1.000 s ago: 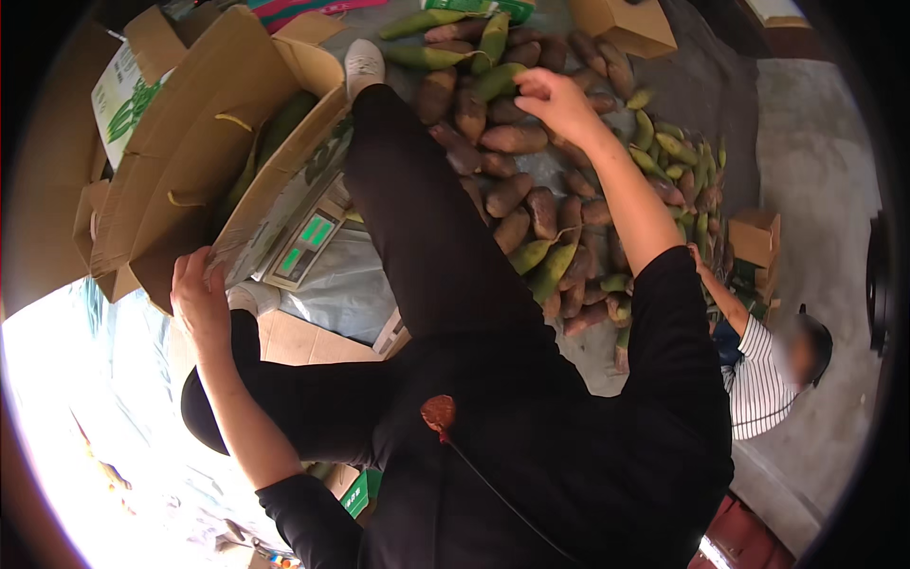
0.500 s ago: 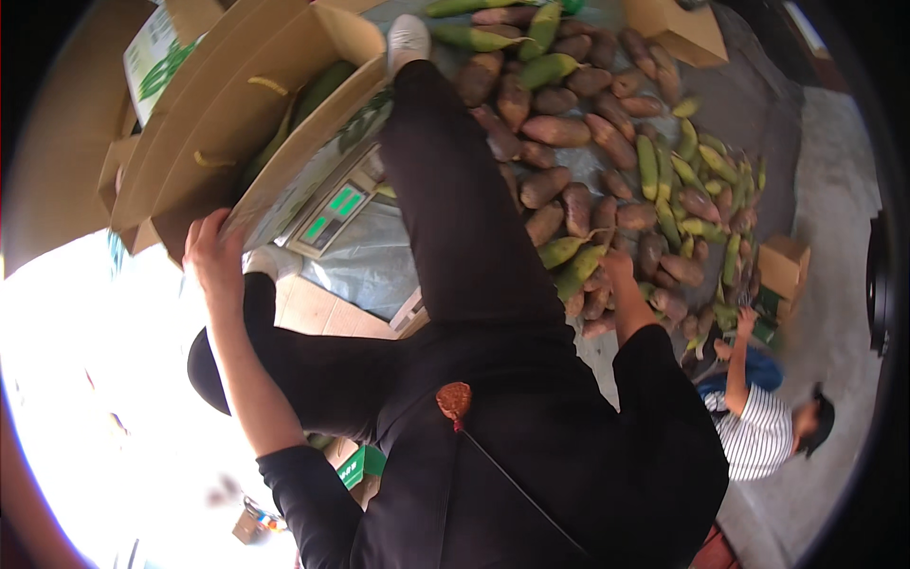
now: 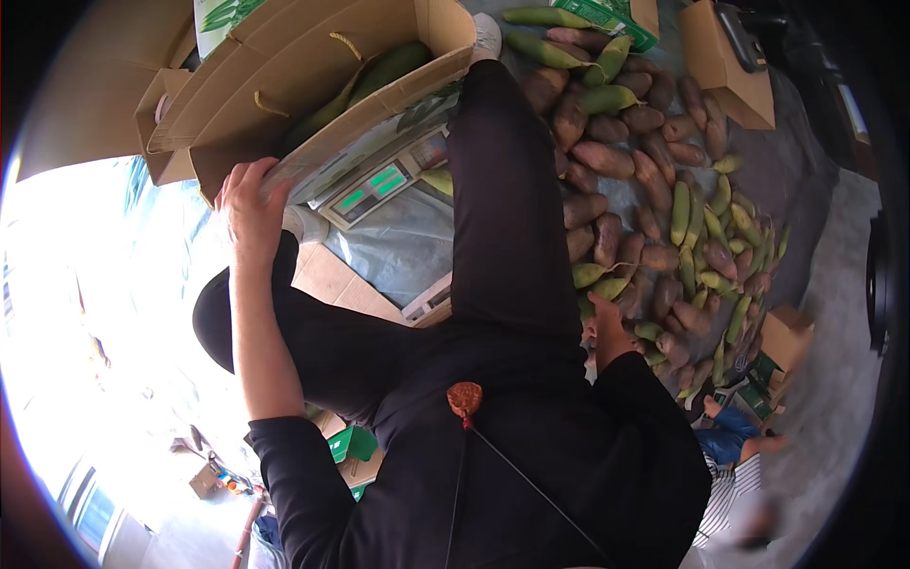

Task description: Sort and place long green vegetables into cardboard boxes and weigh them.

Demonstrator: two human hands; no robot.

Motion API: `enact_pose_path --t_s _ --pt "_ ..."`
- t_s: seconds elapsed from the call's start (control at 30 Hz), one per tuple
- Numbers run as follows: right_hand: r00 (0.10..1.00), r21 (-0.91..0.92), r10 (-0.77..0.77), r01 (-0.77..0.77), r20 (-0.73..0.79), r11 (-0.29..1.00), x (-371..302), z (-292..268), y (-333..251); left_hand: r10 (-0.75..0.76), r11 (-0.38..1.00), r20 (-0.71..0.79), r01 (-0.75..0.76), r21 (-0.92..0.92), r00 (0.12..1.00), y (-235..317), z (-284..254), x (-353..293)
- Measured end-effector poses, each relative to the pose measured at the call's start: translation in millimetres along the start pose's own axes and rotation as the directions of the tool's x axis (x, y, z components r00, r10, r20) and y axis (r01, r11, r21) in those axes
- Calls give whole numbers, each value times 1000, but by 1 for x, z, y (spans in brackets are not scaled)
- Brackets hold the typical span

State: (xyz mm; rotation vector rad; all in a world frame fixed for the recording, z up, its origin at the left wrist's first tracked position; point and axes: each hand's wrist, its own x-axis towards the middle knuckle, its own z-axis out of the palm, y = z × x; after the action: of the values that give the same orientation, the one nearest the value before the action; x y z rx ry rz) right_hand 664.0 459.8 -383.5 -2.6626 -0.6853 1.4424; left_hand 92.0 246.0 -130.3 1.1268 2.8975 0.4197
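My left hand (image 3: 248, 204) grips the near corner of a tall cardboard box (image 3: 223, 171), its fingers curled over the rim. Inside the box lie large green radishes (image 3: 391, 71) beside two yellow rope handles (image 3: 346, 45). Beyond my right thigh, at the near edge of the vegetable pile, my right hand (image 3: 609, 332) has its fingers bent around a green radish (image 3: 609, 287). Part of that grip is hidden. Around it are several purple-brown, root-like vegetables (image 3: 605, 159) and more green radishes (image 3: 681, 213).
A scale with a lit green display (image 3: 384, 180) stands under the box, next to my leg. Open cardboard cartons (image 3: 730, 81) lie by the pile's far end and right side. A person in a striped shirt (image 3: 730, 493) is low at the right. Plastic sheeting (image 3: 393, 251) covers the floor.
The view has shifted, so the box and pile appear farther right. My right hand has drawn nearer my thigh. My left hand stays on the box corner. The other person's arm has lowered.
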Motion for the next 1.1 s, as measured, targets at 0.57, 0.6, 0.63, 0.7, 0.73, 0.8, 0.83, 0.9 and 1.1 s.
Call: enact_pose_path --t_s 0.57,0.6,0.63,0.7,0.73,0.8,0.83,0.9,1.1 --pt "506 40 -852 856 134 515 -89 2 -159 3 1000 -33 -3 7 999 0 -14 -4" --pt "413 130 -894 890 174 437 -105 4 -182 1 1000 -35 -1 -2 999 0 -13 -3" --pt "315 224 -927 907 206 358 -121 6 -205 9 1000 -40 -10 -20 999 0 -11 0" --pt "160 274 -964 937 214 216 -178 17 -248 6 1000 -43 -7 -29 999 -2 -12 0" --pt "107 322 -969 930 222 177 -220 24 -265 2 1000 -49 -3 -28 999 -3 -12 -1" --pt "-41 441 -983 897 181 44 -275 38 -295 -5 1000 -60 4 -26 998 -3 -13 -3" --pt "-137 478 -978 877 155 -47 -297 44 -308 -2 1000 -61 1 -25 998 -3 -13 -3" --pt "-308 538 -944 819 120 -199 -347 58 -327 1 1000 -66 -3 -23 998 -4 -13 -3" --pt "-360 794 -918 601 170 -88 -432 138 -335 0 998 -62 -3 -56 998 -4 -16 -5"
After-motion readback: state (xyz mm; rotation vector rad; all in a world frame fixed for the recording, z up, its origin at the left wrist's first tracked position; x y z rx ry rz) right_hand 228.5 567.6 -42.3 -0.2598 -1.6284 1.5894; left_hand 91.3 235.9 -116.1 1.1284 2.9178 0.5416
